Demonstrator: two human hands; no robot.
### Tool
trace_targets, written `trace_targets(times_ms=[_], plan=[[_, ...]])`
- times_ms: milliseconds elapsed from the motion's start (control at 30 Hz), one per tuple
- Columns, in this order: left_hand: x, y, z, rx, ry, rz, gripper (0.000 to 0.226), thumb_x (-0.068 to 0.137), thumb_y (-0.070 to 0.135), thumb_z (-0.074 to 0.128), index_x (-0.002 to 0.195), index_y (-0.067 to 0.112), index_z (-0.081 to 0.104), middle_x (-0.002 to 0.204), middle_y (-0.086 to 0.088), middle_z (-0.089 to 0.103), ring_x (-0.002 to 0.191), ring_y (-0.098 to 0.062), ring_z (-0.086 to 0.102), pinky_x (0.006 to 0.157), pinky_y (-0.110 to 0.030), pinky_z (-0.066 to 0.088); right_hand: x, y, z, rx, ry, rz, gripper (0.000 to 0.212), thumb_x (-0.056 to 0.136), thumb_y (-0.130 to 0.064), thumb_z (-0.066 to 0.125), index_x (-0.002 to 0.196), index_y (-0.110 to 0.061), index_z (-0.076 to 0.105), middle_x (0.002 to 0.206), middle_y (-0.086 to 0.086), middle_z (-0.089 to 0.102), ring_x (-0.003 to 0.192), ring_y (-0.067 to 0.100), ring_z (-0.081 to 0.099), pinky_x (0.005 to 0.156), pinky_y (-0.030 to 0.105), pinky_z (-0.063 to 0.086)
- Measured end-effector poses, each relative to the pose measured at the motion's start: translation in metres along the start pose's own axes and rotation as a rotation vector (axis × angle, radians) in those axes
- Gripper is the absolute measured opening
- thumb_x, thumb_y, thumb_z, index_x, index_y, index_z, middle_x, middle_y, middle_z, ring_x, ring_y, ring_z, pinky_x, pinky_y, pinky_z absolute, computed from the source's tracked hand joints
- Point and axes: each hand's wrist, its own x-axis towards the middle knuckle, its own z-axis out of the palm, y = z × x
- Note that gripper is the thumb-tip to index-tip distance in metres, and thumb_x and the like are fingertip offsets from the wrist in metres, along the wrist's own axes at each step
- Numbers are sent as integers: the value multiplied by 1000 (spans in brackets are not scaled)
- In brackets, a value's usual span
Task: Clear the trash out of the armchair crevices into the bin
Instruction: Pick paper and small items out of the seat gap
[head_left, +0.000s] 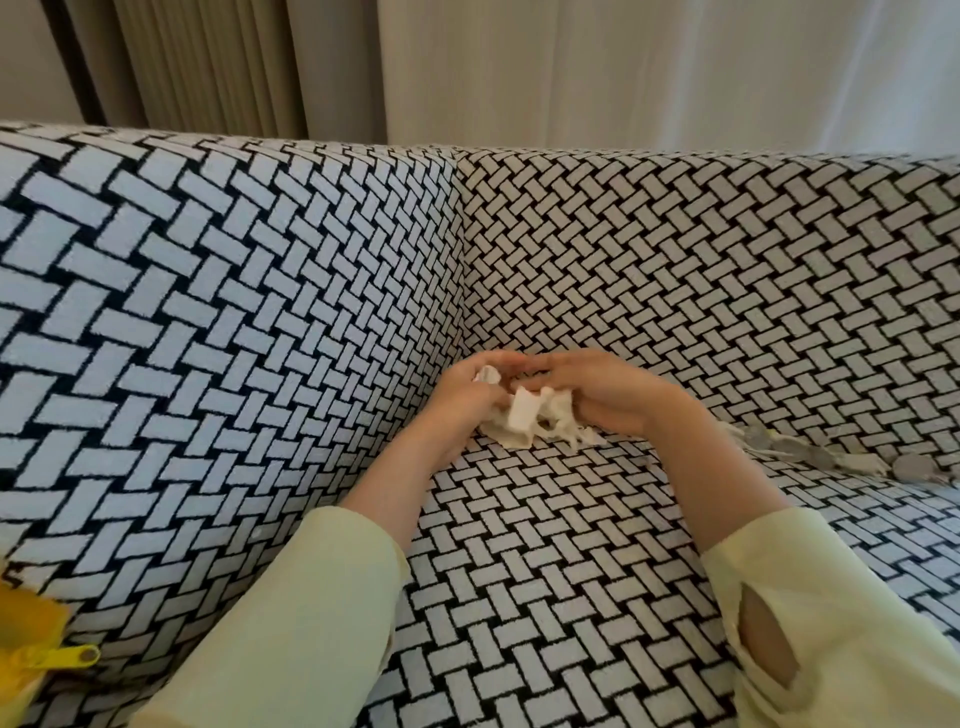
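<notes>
Crumpled paper (522, 423) pinched between fingers (493, 364) of left hand (467, 397) and right hand (610, 397), low in the back corner of the armchair (260, 312) seat. Right of the fingers, along the rear crevice, more scraps (810, 457), perhaps wrappers. Behind the fingers, backrest, then curtain (623, 67). Far left, nearer than the fingers, zipped pouch (31, 649) against the armrest.

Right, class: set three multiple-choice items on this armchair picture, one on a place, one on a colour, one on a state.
1. Where do the loose scraps lie? A) in the back crevice, right of the crumpled paper B) on the floor C) on a cuff
2. Colour of the sleeves? A) red B) pale yellow C) black
3. The left hand and right hand? A) idle B) both hold the crumpled paper C) flat on the seat
Answers: A, they line the crevice; B, both cuffs show it; B, fingers curl round it.
</notes>
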Motion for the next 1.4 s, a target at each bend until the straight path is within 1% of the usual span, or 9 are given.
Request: trace_targets(times_ms=[333,500,600,700,800,1067,1167,1300,1400], plan=[[-7,1,-3,-67,67,-27,72,79,-24,37,134,23,40,118,1,51,101,-16,57,71,-29,49,0,-5,20,-374,155,38,12,87,-18,60,96,-15,67,81,1,64,71,14,56,66,24,46],[-10,4,2,102,-34,7,63,71,-17,30,116,22,51,116,0,50,98,-13,51,71,-27,44,2,-6,33,-789,280,-66,4,83,-16,65,82,-20,67,66,-8,51,57,5,43,51,15,33],[-15,11,12,68,-130,22,28,79,18,43,105,21,54,104,-3,54,97,-18,52,82,-33,42,0,-6,25,-700,308,-35,13,81,-12,67,71,-18,64,72,-10,53,64,5,48,55,15,38],[-7,7,16,258,-45,4,44,98,43,25,124,20,53,117,-3,55,112,-23,52,97,-37,39,-4,-8,18,-619,346,-19,17,81,-12,67,66,-19,65,78,-7,60,71,6,52,59,18,40],[-2,0,16,471,-19,6,38,98,33,29,130,26,50,115,0,59,94,-17,57,81,-33,46,-4,-8,15,-572,415,-28,18,85,-10,61,68,-16,61,77,-3,59,77,10,52,64,20,40],[-5,-5,19,740,-12,30,43,95,13,29,134,23,44,135,-5,51,113,-23,51,88,-30,44,-4,-5,2,-216,742,95,8,90,-11,56,84,-14,62,93,6,62,82,20,56,60,30,51],[-13,-1,20,683,-24,92,42,95,9,31,132,22,48,134,-1,52,108,-17,53,84,-26,43,3,1,1,-315,810,135,16,94,-12,44,93,-6,58,109,14,66,88,24,59,82,39,53],[-16,1,20,566,-82,62,38,98,40,33,129,25,50,124,-5,58,98,-19,56,79,-29,42,1,5,11,-397,702,185,30,94,-6,40,117,5,56,122,24,57,93,27,53,90,39,46],[-18,-2,23,783,-214,88,78,75,68,51,138,25,36,132,2,46,119,-16,42,98,-33,37,-1,1,9,-314,706,233,29,97,-13,42,121,-1,53,112,18,60,95,26,58,92,37,47]])
